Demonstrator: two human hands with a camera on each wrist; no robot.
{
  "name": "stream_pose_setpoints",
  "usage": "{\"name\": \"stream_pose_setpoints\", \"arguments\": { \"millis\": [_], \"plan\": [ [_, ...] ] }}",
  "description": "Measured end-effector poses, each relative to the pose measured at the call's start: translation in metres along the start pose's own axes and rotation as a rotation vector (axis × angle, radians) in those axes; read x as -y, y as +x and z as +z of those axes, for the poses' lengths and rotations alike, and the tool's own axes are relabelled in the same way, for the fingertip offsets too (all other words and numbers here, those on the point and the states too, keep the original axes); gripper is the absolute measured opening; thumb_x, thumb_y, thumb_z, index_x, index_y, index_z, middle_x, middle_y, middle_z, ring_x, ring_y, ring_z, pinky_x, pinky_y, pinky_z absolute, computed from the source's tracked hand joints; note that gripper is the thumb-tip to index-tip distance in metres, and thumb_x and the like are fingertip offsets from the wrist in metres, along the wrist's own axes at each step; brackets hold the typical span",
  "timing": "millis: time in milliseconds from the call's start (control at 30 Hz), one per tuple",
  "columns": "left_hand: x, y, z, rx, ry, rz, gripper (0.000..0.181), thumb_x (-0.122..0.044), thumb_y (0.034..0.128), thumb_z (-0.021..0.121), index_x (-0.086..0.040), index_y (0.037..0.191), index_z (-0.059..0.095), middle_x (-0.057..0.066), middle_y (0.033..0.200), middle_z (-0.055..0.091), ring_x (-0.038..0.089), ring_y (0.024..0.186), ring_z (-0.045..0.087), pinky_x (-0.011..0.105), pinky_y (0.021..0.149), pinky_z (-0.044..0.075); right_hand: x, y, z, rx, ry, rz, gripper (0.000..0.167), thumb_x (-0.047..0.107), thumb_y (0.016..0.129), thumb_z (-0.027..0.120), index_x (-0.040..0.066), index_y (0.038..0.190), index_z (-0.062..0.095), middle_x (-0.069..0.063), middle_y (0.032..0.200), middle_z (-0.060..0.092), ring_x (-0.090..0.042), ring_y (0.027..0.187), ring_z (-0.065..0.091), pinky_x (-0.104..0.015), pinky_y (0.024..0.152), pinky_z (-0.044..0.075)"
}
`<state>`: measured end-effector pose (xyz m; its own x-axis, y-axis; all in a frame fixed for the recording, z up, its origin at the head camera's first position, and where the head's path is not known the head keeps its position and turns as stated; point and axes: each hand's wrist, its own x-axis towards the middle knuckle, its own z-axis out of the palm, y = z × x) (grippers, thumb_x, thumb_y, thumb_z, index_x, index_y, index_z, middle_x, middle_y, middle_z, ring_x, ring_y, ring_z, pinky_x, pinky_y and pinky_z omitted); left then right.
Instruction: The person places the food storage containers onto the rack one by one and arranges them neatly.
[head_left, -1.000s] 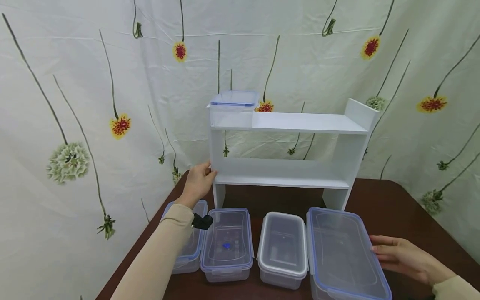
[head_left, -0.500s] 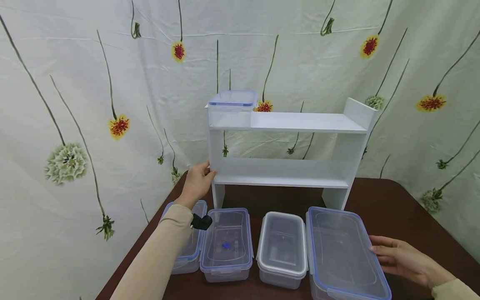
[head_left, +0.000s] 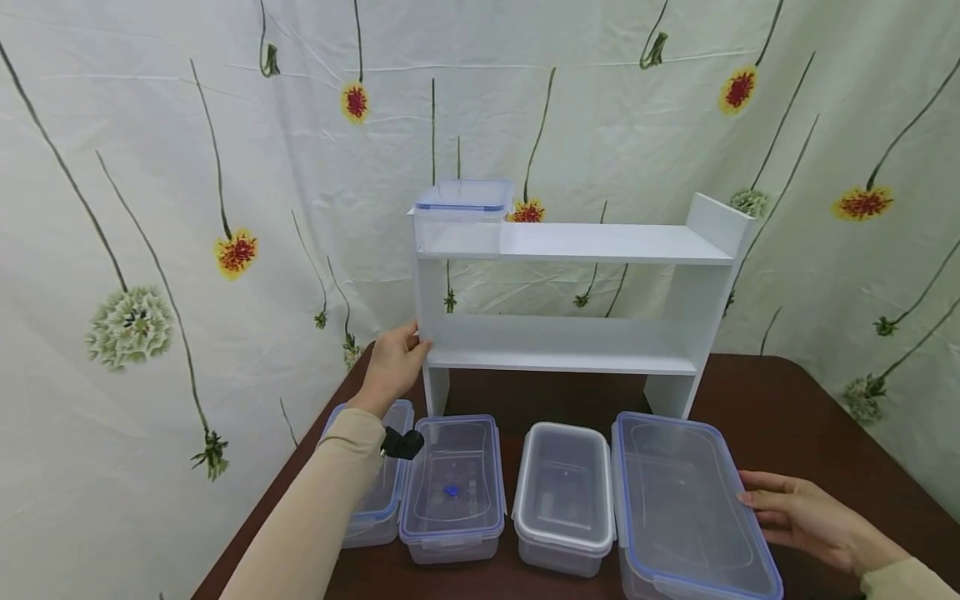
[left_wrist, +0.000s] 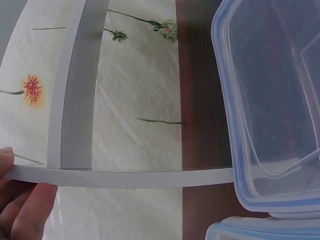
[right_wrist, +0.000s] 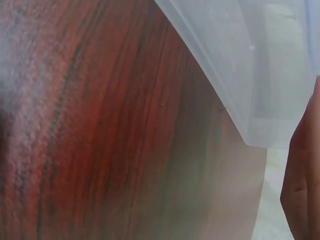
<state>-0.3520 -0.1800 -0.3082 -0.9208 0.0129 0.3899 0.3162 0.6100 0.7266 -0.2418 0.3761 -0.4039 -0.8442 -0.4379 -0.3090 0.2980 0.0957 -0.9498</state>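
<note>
Left hand [head_left: 393, 362] pinches white shelf [head_left: 562, 354], right hand [head_left: 806, 517] touches big box [head_left: 690, 500]

In the head view, the shelf stands near the desk's [head_left: 787, 417] far edge, before a flowered curtain [head_left: 300, 125]. The left hand's fingers make a narrow pinch on the front of the shelf's left side, beside its lower board. The right hand's fingers, only slightly bent, touch the right side of the big box without wrapping round it. That box, its clear lid rimmed in blue, ends a row of four in front of the shelf. From it toward the desk's left edge come a white-rimmed box [head_left: 566, 492], a blue-rimmed box [head_left: 453, 467] and the leftmost box [head_left: 386, 492], partly covered by the left sleeve [head_left: 315, 500]. A top box [head_left: 461, 229] sits on the left end of the shelf's upper board.

In the left wrist view, the thumb and other fingers hold opposite faces of the shelf's side panel; two blue-rimmed lids show nearby.

In the right wrist view, part of the hand is beside the big box's cloudy wall, above the desk; its fingertips are out of sight there.
</note>
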Motion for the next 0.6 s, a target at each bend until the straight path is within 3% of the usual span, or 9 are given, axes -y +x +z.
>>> {"name": "stream_pose_setpoints", "arguments": {
  "millis": [267, 400, 600],
  "plan": [
    [0.0001, -0.0007, -0.0002, -0.004, -0.01, 0.002, 0.049, -0.009, 0.1008, 0.057, -0.002, 0.149, 0.047, 0.025, 0.135, 0.061, 0.035, 0.123, 0.062, 0.049, 0.096, 0.056, -0.0007, -0.0038, 0.0044, -0.051, 0.043, -0.001, 0.031, 0.013, 0.105, 0.051, 0.017, 0.133, 0.065, 0.009, 0.111, 0.072, -0.014, 0.101, 0.072, -0.037, 0.089, 0.059],
    [-0.0008, -0.0011, 0.0005, 0.0, -0.016, -0.002, 0.049, -0.009, 0.1011, 0.057, -0.002, 0.149, 0.047, 0.025, 0.135, 0.061, 0.035, 0.124, 0.062, 0.049, 0.097, 0.056, -0.0016, -0.0048, 0.0055, -0.063, 0.081, -0.012, 0.028, 0.014, 0.106, 0.05, 0.03, 0.121, 0.068, 0.011, 0.11, 0.072, -0.012, 0.101, 0.072, -0.035, 0.089, 0.059],
    [-0.0027, -0.0019, 0.0014, 0.007, -0.021, 0.007, 0.048, -0.009, 0.101, 0.058, -0.001, 0.148, 0.048, 0.025, 0.136, 0.06, 0.035, 0.125, 0.061, 0.049, 0.096, 0.056, -0.005, -0.0047, 0.0091, -0.043, 0.127, -0.04, 0.039, 0.015, 0.108, 0.045, 0.045, 0.105, 0.068, 0.013, 0.108, 0.073, -0.009, 0.099, 0.071, -0.031, 0.088, 0.059]
  ]
}}
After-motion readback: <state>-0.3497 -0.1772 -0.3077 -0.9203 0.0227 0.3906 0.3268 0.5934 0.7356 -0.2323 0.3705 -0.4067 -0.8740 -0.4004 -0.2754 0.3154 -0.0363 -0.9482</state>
